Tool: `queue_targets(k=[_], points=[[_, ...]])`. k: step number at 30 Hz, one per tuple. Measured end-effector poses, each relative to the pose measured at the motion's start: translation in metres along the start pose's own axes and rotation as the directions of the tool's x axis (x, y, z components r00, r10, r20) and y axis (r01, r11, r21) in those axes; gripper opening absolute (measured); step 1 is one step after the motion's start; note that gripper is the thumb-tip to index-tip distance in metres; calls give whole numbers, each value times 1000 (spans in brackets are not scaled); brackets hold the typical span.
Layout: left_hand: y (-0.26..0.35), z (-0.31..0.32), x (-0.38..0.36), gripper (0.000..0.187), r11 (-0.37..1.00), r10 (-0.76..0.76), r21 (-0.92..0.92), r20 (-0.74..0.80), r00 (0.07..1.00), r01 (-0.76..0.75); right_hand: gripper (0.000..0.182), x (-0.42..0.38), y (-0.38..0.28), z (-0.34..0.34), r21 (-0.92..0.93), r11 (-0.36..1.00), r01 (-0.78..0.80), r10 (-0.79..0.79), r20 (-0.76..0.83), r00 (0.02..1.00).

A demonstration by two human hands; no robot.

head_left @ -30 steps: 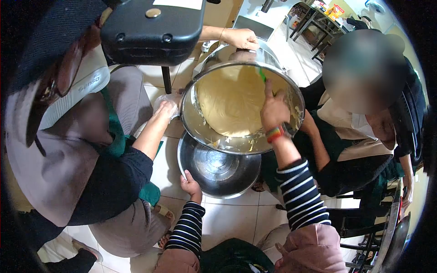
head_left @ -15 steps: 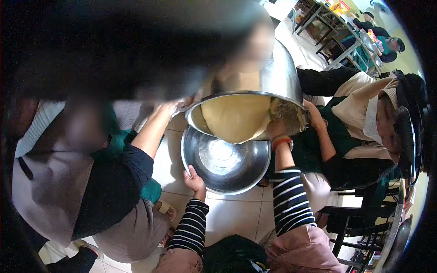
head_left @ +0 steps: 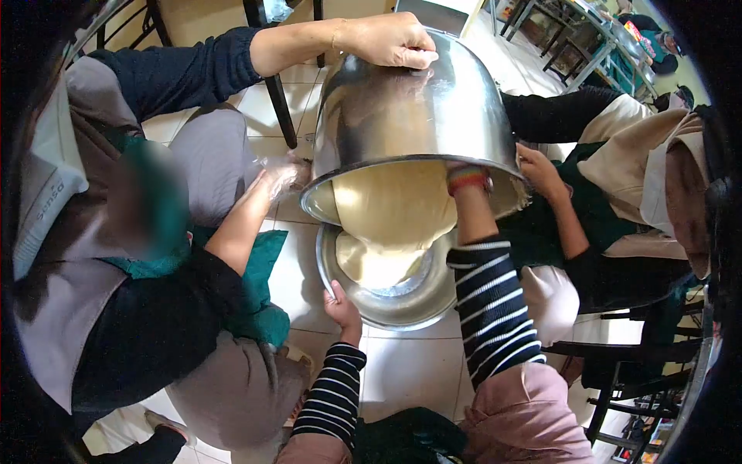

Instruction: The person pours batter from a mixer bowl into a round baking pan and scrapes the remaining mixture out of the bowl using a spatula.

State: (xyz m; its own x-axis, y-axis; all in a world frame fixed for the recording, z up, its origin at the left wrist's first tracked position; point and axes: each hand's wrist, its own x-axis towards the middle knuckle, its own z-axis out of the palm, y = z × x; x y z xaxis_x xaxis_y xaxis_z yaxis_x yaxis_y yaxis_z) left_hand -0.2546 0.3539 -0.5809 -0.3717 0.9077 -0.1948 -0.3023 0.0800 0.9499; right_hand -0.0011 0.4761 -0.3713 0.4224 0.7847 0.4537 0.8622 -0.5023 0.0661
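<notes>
A large steel pot (head_left: 410,116) is tipped over a wide metal bowl (head_left: 394,315), and pale yellow dough (head_left: 394,205) hangs from its mouth, its lower end lying in the bowl. My left hand (head_left: 342,309) grips the bowl's near left rim, thumb on top. My right hand (head_left: 468,179) reaches inside the pot at the right side of the dough; its fingers are hidden behind the rim and dough. Other people's hands are on the pot: one on its base at the top, one at its left rim, one at its right side.
One person (head_left: 147,309) crouches at the left, another (head_left: 610,201) at the right. White floor tiles (head_left: 410,371) lie below. Dark chairs (head_left: 618,387) stand at the lower right, a metal table (head_left: 610,46) at the upper right.
The dough has slid lower and now reaches into the bowl. My right hand has moved deeper into the pot. The dark shape over the upper left is gone, showing a person's arm on the pot.
</notes>
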Motion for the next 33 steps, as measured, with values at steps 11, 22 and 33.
queue_targets(k=[11, 22, 33], points=[[15, 0, -5, 21, 991, -72, 117, 23, 997, 68, 22, 12, -41, 40, 178, 940, 290, -330, 260, 908], [17, 3, -3, 24, 965, -58, 256, -13, 998, 59, 22, -11, 9, 13, 56, 993, -107, 87, 289, 953], [14, 1, -4, 23, 975, -26, 223, 20, 999, 21, 23, 7, 20, 14, 59, 929, 365, -348, 472, 810]])
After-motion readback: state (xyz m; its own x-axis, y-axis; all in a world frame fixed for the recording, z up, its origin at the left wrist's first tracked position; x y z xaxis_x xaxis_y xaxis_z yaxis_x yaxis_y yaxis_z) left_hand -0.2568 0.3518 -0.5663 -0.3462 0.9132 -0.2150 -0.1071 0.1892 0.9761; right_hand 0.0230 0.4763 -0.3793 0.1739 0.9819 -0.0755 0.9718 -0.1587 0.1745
